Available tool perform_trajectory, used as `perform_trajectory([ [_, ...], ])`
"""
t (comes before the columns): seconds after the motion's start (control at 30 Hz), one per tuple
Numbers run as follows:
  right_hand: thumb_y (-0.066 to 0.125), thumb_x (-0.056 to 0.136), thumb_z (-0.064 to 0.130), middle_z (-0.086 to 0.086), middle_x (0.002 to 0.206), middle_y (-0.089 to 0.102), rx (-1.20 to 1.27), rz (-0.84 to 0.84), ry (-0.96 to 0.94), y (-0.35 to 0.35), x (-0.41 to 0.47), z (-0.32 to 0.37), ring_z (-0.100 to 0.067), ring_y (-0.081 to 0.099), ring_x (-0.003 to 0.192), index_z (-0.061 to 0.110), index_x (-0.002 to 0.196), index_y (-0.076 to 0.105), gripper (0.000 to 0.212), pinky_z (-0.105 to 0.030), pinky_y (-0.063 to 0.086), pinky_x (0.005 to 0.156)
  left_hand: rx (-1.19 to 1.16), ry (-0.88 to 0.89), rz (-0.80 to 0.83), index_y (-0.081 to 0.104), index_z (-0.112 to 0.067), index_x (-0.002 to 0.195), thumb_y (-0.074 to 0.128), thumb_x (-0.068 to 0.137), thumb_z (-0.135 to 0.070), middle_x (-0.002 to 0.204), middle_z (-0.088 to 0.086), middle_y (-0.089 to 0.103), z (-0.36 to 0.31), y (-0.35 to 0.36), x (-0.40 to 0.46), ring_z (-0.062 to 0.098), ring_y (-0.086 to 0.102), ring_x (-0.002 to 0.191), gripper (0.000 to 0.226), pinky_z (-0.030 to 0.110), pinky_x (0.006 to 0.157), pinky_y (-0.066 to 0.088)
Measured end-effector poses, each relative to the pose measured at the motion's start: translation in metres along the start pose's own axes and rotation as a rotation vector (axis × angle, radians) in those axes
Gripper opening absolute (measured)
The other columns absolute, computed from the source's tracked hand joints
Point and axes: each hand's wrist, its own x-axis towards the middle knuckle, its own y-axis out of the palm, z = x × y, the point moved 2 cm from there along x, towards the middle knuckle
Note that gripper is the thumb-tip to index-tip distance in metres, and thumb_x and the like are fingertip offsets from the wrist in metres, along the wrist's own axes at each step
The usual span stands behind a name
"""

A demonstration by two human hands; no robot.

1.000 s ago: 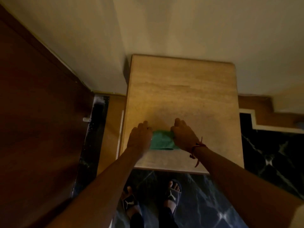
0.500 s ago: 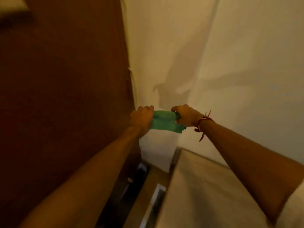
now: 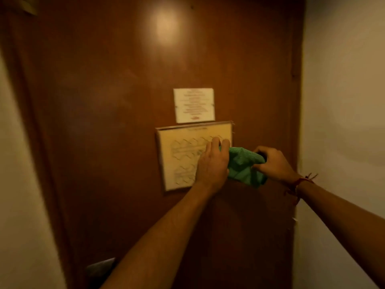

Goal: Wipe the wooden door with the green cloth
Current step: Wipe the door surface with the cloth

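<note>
The dark brown wooden door (image 3: 108, 105) fills most of the view straight ahead. A bunched green cloth (image 3: 243, 165) is held in front of it at mid height, between both hands. My left hand (image 3: 212, 163) grips the cloth's left end, over the right part of a framed sheet. My right hand (image 3: 273, 161), with a red thread at the wrist, grips the cloth's right end near the door's right edge. Whether the cloth touches the door cannot be told.
A framed pale sheet with a diagram (image 3: 183, 155) hangs on the door, and a small white notice (image 3: 194, 105) sits just above it. Pale walls stand at the right (image 3: 343, 122) and far left (image 3: 12, 163). A dark fitting (image 3: 100, 268) shows low on the door.
The view swung from the tan stone ledge up and left to face the door. Both hands lifted the cloth off the ledge and carried it in front of the door.
</note>
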Motion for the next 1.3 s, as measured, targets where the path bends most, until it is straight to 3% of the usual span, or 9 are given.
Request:
perform_trajectory([
  [0.17, 0.076, 0.069, 0.004, -0.002, 0.090, 0.073, 0.137, -0.045, -0.198, 0.030, 0.036, 0.099, -0.019, 0.071, 0.083, 0.014, 0.091, 0.066, 0.027, -0.045, 0.063, 0.073, 0.168, -0.145, -0.079, 0.049, -0.014, 0.128, 0.059, 0.085, -0.002, 0.128, 0.010, 0.048, 0.067, -0.079, -0.016, 0.027, 0.054, 0.112, 0.046, 0.038, 0.080, 0.056],
  [0.43, 0.073, 0.082, 0.023, 0.002, 0.118, 0.056, 0.041, -0.089, -0.552, 0.089, 0.054, 0.222, -0.014, 0.057, 0.099, 0.018, 0.115, 0.055, 0.038, -0.016, 0.048, 0.071, 0.363, -0.345, -0.187, 0.046, -0.018, 0.130, 0.061, 0.095, -0.021, 0.128, 0.005, 0.044, 0.165, -0.168, -0.038, 0.020, 0.062, 0.105, 0.038, 0.031, 0.079, 0.058],
  [0.67, 0.076, 0.073, 0.049, -0.005, 0.145, 0.043, -0.230, -0.299, -0.514, 0.110, 0.060, 0.251, -0.027, 0.040, 0.134, 0.022, 0.140, 0.045, 0.079, -0.042, 0.039, 0.111, 0.510, -0.525, -0.248, 0.045, -0.020, 0.134, 0.062, 0.094, -0.040, 0.133, 0.008, 0.042, 0.198, -0.180, -0.040, 0.024, 0.057, 0.115, 0.048, 0.039, 0.094, 0.053],
  [0.8, 0.076, 0.067, 0.055, -0.010, 0.158, 0.032, -0.209, -0.380, -0.446, 0.115, 0.063, 0.245, -0.034, 0.029, 0.146, 0.021, 0.146, 0.036, 0.094, -0.054, 0.029, 0.121, 0.711, -0.379, -0.225, 0.043, -0.016, 0.139, 0.091, 0.057, -0.040, 0.139, 0.018, 0.042, 0.193, -0.160, -0.042, 0.037, 0.043, 0.125, 0.098, 0.055, 0.101, 0.037],
  [0.87, 0.071, 0.068, 0.054, -0.013, 0.161, 0.030, -0.211, -0.379, -0.474, 0.117, 0.062, 0.243, -0.036, 0.026, 0.148, 0.018, 0.148, 0.038, 0.094, -0.059, 0.027, 0.121, 0.690, -0.187, -0.204, 0.046, -0.015, 0.136, 0.094, 0.052, -0.031, 0.138, 0.018, 0.043, 0.185, -0.141, -0.041, 0.036, 0.042, 0.126, 0.098, 0.058, 0.105, 0.040],
  [0.93, 0.065, 0.071, 0.054, -0.014, 0.165, 0.024, -0.205, -0.367, -0.479, 0.120, 0.063, 0.243, -0.037, 0.021, 0.151, 0.016, 0.151, 0.038, 0.093, -0.062, 0.026, 0.121, 0.602, -0.047, -0.193, 0.054, -0.016, 0.137, 0.090, 0.063, -0.023, 0.143, 0.013, 0.049, 0.179, -0.119, -0.045, 0.031, 0.046, 0.135, 0.083, 0.052, 0.110, 0.046],
  [1.07, 0.055, 0.082, 0.068, -0.007, 0.172, -0.001, -0.216, -0.357, -0.543, 0.115, 0.074, 0.230, -0.031, 0.000, 0.159, 0.020, 0.162, 0.015, 0.102, -0.053, 0.010, 0.126, 0.390, -0.108, -0.209, 0.035, -0.018, 0.158, 0.051, 0.097, -0.029, 0.167, 0.001, 0.030, 0.182, -0.089, -0.055, 0.018, 0.019, 0.157, 0.064, 0.046, 0.127, 0.015],
  [1.2, 0.011, 0.097, 0.067, 0.004, 0.170, -0.017, -0.207, -0.373, -0.510, 0.094, 0.094, 0.193, -0.016, -0.014, 0.159, 0.024, 0.162, -0.004, 0.079, -0.053, 0.006, 0.129, 0.513, -0.120, -0.180, 0.018, -0.021, 0.163, 0.038, 0.103, -0.045, 0.172, -0.003, 0.011, 0.190, -0.080, -0.045, 0.016, 0.009, 0.159, 0.068, 0.047, 0.126, 0.011],
  [1.3, 0.007, 0.100, 0.058, -0.002, 0.170, -0.016, -0.257, -0.459, -0.367, 0.077, 0.117, 0.175, -0.020, -0.012, 0.159, 0.020, 0.162, -0.005, 0.073, -0.053, 0.007, 0.129, 0.567, -0.102, -0.217, 0.016, -0.024, 0.164, 0.035, 0.104, -0.046, 0.173, -0.004, 0.008, 0.193, -0.084, -0.029, 0.016, 0.007, 0.159, 0.067, 0.048, 0.127, 0.007],
])
